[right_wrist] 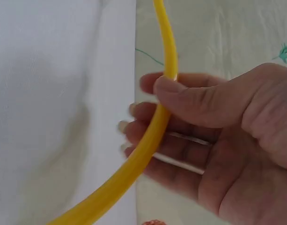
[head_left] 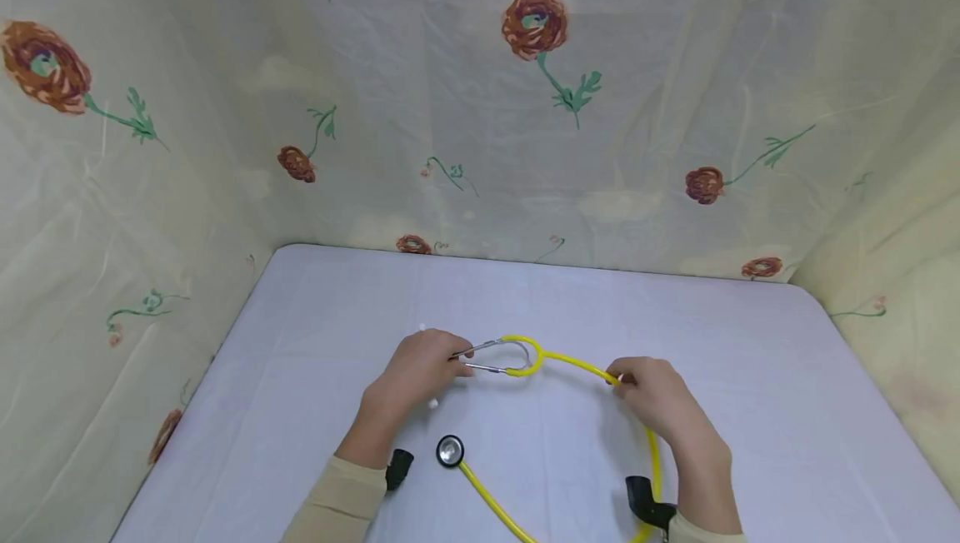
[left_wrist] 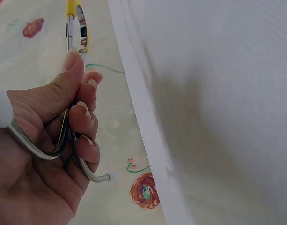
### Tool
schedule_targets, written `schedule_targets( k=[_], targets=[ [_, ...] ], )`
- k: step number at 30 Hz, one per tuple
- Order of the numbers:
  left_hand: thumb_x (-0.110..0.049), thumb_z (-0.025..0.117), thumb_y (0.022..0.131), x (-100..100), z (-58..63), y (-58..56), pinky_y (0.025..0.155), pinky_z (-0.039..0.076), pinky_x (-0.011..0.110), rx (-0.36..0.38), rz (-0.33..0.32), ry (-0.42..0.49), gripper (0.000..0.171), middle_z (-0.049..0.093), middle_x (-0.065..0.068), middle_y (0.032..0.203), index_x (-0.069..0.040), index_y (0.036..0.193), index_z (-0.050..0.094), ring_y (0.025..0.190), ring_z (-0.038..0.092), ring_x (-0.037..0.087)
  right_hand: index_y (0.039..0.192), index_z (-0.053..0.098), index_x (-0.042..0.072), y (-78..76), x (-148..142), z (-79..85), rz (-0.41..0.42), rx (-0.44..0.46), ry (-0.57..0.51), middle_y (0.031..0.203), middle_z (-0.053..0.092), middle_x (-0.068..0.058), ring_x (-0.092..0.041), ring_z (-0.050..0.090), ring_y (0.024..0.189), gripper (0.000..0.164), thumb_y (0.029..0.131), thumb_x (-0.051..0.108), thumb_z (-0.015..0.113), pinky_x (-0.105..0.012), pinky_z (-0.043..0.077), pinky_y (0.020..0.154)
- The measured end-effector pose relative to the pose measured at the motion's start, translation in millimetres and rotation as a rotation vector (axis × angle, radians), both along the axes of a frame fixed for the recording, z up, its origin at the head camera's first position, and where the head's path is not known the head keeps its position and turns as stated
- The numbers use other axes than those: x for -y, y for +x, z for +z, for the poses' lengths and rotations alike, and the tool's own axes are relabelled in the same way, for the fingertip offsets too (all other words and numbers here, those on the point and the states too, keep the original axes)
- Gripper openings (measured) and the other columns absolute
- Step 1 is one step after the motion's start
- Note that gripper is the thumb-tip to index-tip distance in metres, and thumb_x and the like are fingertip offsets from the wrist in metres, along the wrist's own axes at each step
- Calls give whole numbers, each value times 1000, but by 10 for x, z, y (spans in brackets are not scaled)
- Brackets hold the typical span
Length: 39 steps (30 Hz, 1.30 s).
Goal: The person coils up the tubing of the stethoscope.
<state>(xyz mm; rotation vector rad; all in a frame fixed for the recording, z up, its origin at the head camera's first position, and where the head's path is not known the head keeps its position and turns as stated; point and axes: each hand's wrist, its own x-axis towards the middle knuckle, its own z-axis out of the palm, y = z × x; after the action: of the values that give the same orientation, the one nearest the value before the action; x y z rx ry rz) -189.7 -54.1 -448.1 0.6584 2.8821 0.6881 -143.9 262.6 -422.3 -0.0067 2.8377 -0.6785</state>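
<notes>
Over white table (head_left: 525, 293) | yellow stethoscope (head_left: 573, 362) | held length crosswise | eartips (head_left: 432, 403) pointing left

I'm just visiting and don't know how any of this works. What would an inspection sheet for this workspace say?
Surface: white table with rounded far corners.
Job's things: one stethoscope; its chest piece is near the left sleeve.
Clutter: unclear; a black part shows at the left cuff, a bent black part at the right.
Left hand: fingers grip the metal ear tubes.
Right hand: thumb and fingers hold the yellow tube.
Cables: nothing seen.
Surroundings: flowered curtain at the back, left and right.
</notes>
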Motion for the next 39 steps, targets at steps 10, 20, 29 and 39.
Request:
schedule_targets(
  k=[10, 20, 29, 39],
  targets=[
    [-29, 75, 87, 5, 22, -4, 76, 50, 31, -6, 3, 1, 19, 75, -5, 98, -18, 103, 77, 85, 63, 11, 107, 76, 10, 54, 39, 99, 108, -265, -177, 97, 72, -2, -16, 60, 87, 22, 90, 0, 68, -30, 51, 75],
    [-31, 73, 89, -131, -42, 60, 69, 46, 24, 11, -88, 16, 12, 75, -10, 95, -24, 98, 77, 78, 59, 5, 104, 77, 11, 76, 150, 95, 194, -433, -452, 95, 73, 5, -8, 64, 83, 17, 89, 5, 71, -21, 54, 75],
    [-30, 73, 89, -277, 9, 144, 79, 51, 21, 48, -253, 54, 22, 75, -15, 105, -23, 110, 77, 88, 64, 1, 103, 76, 16, 58, 230, 137, 219, -417, -564, 94, 72, 4, -10, 67, 84, 19, 92, 4, 66, -24, 58, 79],
    [-29, 74, 88, -386, 11, 201, 72, 49, 16, 190, -410, 200, 25, 74, -20, 101, -24, 113, 77, 78, 59, -5, 104, 76, 15, 5, 244, 85, 274, -360, -647, 87, 69, -5, -13, 57, 73, 17, 95, 7, 64, -25, 50, 65]
  ],
)
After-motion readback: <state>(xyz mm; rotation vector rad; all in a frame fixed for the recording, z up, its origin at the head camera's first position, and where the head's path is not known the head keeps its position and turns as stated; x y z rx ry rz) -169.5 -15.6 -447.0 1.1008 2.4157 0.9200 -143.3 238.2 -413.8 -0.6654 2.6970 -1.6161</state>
